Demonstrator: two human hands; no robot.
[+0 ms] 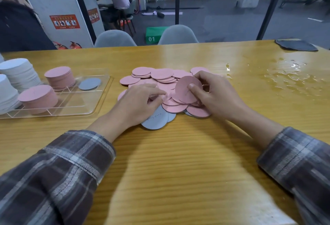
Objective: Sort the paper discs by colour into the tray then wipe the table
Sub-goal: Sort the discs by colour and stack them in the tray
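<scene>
Sleeves: plaid cuffs [80, 153] lie nearest on the wooden table [178, 162].
Grey discs: a few [155, 120] lie flat at the near edge of the heap, partly under the left hand.
Left hand: it [141, 105] rests palm-down on the heap, fingers loose, lifting nothing.
Right hand: it [216, 96] pinches one pink disc, thumb on the face, fingers behind.
Held pink disc: it [184, 87] is round, so has no long axis; it is tipped up on edge, face towards the wearer, left of the palm and above the heap.
Pink heap: loose discs [160, 74] overlap flat, mid-table.
Tray: the clear tray [105, 85] at left holds two pink stacks [38, 98] and one grey disc [89, 83].
White stacks: they [19, 73] stand beyond the tray's left side.
Spill: wet patch [289, 76] at right.
Cloth: dark cloth [295, 45] at the far right corner.
</scene>
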